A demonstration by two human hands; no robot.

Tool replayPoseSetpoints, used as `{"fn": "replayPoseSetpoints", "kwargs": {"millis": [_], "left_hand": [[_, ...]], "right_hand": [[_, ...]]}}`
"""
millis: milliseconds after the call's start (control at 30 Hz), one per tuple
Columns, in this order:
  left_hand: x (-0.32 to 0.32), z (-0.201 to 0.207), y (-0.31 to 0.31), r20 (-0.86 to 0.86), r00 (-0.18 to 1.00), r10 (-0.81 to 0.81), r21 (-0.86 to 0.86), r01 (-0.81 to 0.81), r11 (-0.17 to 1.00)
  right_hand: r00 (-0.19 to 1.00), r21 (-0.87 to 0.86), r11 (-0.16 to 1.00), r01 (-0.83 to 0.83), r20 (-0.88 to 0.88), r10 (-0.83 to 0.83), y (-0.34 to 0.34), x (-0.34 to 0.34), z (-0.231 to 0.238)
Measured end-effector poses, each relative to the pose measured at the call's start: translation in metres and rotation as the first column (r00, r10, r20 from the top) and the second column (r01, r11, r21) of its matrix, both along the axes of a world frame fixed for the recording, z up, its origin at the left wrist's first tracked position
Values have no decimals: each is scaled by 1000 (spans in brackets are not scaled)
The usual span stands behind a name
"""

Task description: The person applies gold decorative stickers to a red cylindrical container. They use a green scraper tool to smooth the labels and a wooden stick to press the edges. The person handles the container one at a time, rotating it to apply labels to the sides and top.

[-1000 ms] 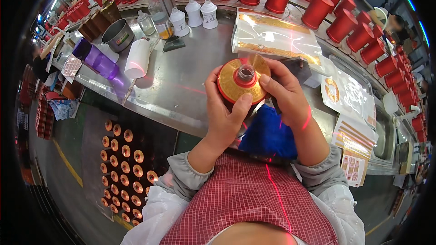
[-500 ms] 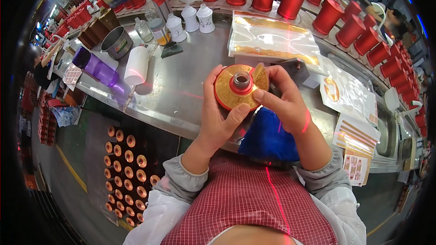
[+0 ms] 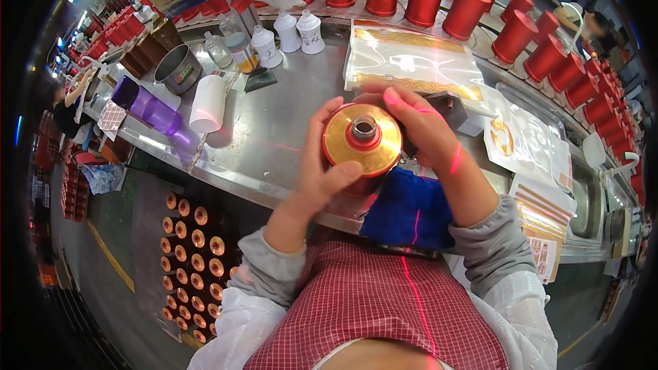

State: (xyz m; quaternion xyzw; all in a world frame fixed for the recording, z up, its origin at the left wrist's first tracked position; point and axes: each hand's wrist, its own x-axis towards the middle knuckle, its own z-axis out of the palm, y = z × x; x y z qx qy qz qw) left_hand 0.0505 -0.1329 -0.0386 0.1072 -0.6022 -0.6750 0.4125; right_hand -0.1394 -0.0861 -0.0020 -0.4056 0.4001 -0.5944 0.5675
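Note:
Upright in front of me is a red bottle (image 3: 363,183) with a round gold label (image 3: 346,141) on its shoulder, around a bare, threaded neck (image 3: 364,127). My left hand (image 3: 321,159) grips the left side, thumb across the near edge of the shoulder. Around the far right side curves my right hand (image 3: 423,129); its fingertips are partly hidden behind the bottle. The label lies flat all round. Just below my right hand, a blue cloth (image 3: 406,211) is draped at the edge of the metal table (image 3: 274,138).
Clear sheets with gold labels (image 3: 411,55) lie beyond my hands. White bottles (image 3: 267,48), a white roll (image 3: 207,104), a purple bottle (image 3: 145,106) and a metal pot (image 3: 178,68) stand or lie at left. Red bottles (image 3: 462,12) line the conveyor. Several gold-topped bottles (image 3: 197,262) stand below left.
The label's raised flap at the right has gone down flat on the shoulder. My right hand has moved from the label to the bottle's far right side. Red bottles on the conveyor have shifted.

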Motion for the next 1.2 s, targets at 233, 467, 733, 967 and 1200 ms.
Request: {"fn": "replayPoseSetpoints", "kwargs": {"millis": [233, 467, 733, 967, 1200], "left_hand": [[24, -2, -47, 61, 998, 26, -46, -23, 999], [8, 1, 5, -169, 979, 110, 27, -107, 994], [8, 10, 11, -51, 993, 109, 56, -106, 993], [5, 11, 11, -40, 990, 134, 47, -132, 990], [7, 14, 11, -39, 994, 97, 81, -94, 992]], "right_hand": [[695, -275, 960, 58, -679, -236, 82, 30, -4], [425, -474, 880, 25, -792, -438, 83, 38, -5], [348, -478, 878, 28, -819, -456, 83, 43, -6], [363, -468, 883, 36, -817, -448, 82, 43, -7], [376, -495, 867, 59, -793, -479, 81, 45, -7]]}}
